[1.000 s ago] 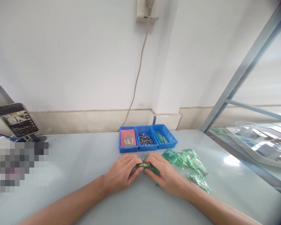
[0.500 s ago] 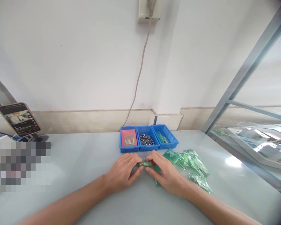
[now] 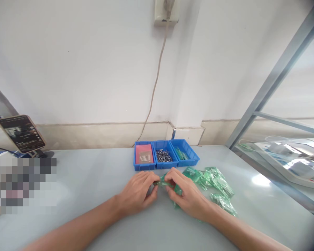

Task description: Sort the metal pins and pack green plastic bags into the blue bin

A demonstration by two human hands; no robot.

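Note:
My left hand and my right hand meet at the middle of the pale table. Both pinch a small green plastic bag between their fingertips, just above the surface. To the right lies a loose pile of the same green bags. Right behind my hands stand three joined blue bins: the left holds a pink sheet with small parts, the middle one several small metal pieces, the right one thin green pieces.
A phone on a stand leans at the far left, above a blurred patch. A cable hangs from a wall socket down to the table. A metal frame and a shelf with white items fill the right side.
My hands stay in place; the fingers have worked the bag slightly, with my right fingertips lifting a little. The view barely shifted.

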